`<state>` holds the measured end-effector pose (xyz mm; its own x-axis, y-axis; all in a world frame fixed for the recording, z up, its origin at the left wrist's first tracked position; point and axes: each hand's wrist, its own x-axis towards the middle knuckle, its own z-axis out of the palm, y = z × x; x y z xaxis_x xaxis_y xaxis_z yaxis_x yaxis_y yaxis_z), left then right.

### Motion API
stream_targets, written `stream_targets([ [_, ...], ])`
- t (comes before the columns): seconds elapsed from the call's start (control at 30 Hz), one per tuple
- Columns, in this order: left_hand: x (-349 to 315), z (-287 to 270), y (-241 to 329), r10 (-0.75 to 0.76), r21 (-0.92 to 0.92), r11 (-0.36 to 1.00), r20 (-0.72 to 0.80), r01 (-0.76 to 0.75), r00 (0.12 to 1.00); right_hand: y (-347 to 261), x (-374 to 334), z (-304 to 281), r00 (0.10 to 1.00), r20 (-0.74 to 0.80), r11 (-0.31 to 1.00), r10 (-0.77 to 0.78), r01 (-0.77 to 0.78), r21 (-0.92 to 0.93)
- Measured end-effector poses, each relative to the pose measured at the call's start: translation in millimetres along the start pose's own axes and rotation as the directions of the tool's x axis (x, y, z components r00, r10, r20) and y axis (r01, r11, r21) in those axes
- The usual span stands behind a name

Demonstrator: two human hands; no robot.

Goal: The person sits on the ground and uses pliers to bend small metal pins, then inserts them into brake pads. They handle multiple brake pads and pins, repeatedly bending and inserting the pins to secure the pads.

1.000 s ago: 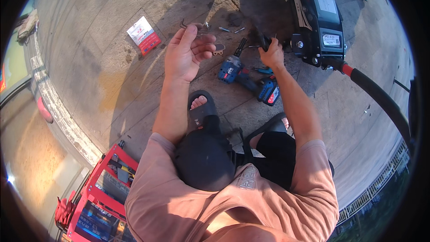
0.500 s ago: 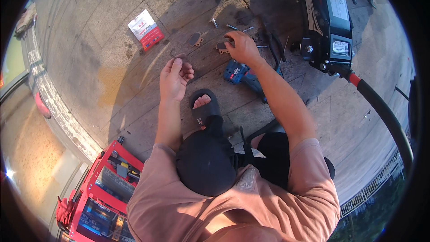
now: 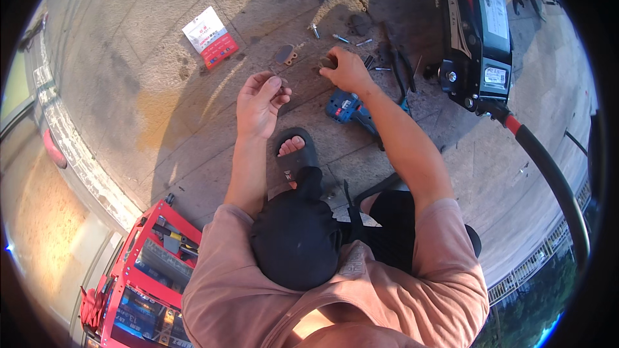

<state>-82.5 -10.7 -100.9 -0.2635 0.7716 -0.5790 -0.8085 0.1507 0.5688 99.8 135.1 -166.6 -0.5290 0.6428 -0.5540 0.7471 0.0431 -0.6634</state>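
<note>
My left hand (image 3: 261,104) is closed in a pinch on a small thin wire clip (image 3: 294,85), which sticks out past the fingertips and is hard to make out. To its right, my right hand (image 3: 351,72) grips a brake pad (image 3: 327,62) between thumb and fingers, mostly covered by them. Another brake pad (image 3: 286,55) lies on the paving just beyond my left hand. A blue cordless power tool (image 3: 343,106) rests below my right wrist. Several bolts (image 3: 341,38) lie scattered beyond my right hand, beside a pair of dark-handled pliers (image 3: 401,63).
A white and red packet (image 3: 210,38) lies at the far left. On the right stands a black floor jack (image 3: 477,38) with a long handle (image 3: 551,167). A red tool cart (image 3: 145,270) is at the lower left. My sandalled foot (image 3: 293,153) is between my arms.
My right hand has picked the brake pad up off the paving. My left hand has moved slightly right and up, still pinching the wire clip.
</note>
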Motion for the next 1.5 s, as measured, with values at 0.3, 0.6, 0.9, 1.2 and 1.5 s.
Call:
stream_targets([
  [0.3, -7, 46, -11, 0.081, 0.066, 0.995, 0.001, -0.081, 0.997, -38, -60, -69, 0.998, -0.055, 0.385, 0.012, 0.046, 0.922],
  [0.6, -24, 79, -15, 0.629, 0.602, 0.097, 0.58, -0.793, 0.517, -49, -109, -78, 0.989, 0.14, 0.438, -0.046, -0.106, 0.892],
  [0.9, -39, 108, -7, 0.472, 0.448, -0.095, 0.806, -0.889, 0.356, -44, -129, -101, 0.987, 0.129, 0.49, -0.093, -0.068, 0.869],
  [1.2, -38, 122, -5, 0.438, 0.406, -0.056, 0.831, -0.912, 0.343, -45, -140, -110, 0.987, 0.098, 0.517, -0.13, -0.017, 0.856],
  [1.5, -39, 116, -9, 0.394, 0.493, 0.323, 0.706, -0.808, 0.588, -49, -140, -117, 0.987, 0.073, 0.508, -0.142, 0.009, 0.861],
])
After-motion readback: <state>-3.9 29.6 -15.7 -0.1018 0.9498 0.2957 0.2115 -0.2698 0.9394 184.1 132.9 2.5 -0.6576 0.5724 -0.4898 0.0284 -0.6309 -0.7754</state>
